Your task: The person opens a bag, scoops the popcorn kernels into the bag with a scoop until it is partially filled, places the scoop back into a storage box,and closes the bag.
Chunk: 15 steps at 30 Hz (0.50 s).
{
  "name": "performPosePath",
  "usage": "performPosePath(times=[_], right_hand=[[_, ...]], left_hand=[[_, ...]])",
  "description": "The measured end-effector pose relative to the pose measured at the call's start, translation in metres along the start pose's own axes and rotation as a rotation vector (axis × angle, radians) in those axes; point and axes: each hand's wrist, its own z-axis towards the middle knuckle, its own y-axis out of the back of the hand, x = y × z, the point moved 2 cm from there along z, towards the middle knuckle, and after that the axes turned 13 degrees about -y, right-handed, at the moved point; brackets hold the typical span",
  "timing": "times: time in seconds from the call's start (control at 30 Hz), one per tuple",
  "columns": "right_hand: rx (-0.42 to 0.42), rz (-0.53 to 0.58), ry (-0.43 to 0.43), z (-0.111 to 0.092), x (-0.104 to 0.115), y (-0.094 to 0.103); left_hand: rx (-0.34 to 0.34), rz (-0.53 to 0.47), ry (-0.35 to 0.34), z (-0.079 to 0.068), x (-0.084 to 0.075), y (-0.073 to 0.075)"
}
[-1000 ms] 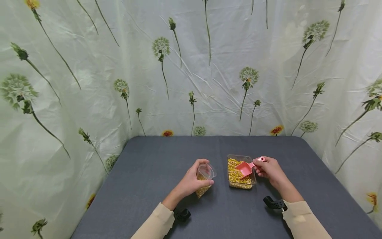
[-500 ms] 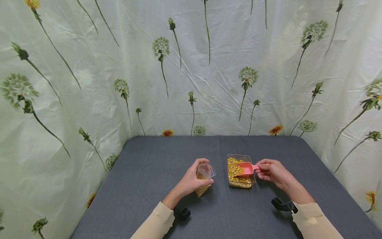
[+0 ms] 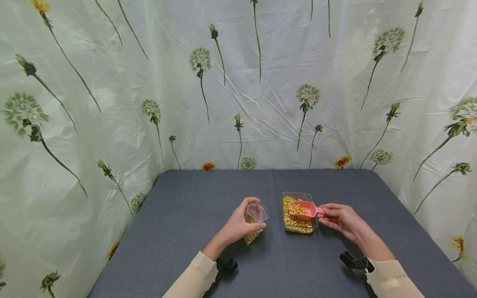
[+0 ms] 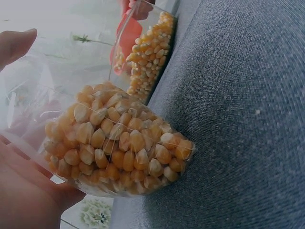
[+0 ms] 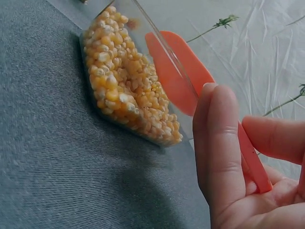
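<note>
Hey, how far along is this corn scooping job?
Seemingly done: the clear container already holds plenty of corn. In hand: the right hand holds a pink scoop bearing kernels over the clear box; the left hand grips the container. Probably left: emptying this scoopful, perhaps more, since corn lies in the box.

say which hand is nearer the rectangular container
Right. The right hand holds the pink scoop just beyond the right edge of the container; the left hand grips a clear vessel, farther off to the container's left.

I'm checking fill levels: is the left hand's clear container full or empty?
Partly full: the clear container holds kernels below, none visible near its rim.
</note>
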Motion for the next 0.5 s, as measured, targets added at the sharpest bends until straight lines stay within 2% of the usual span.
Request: performPosePath(times=[0.17,0.5], right_hand=[[0.051,0.029,0.009,-0.0032,-0.0024,0.0007],[0.048,0.063,0.027,-0.0084,-0.0022,-0.0039]], left_hand=[[-0.003,0.008,-0.016,0.0006,0.0004,0.0003],[-0.001,0.01,-0.01,0.0003,0.0013,-0.0001]])
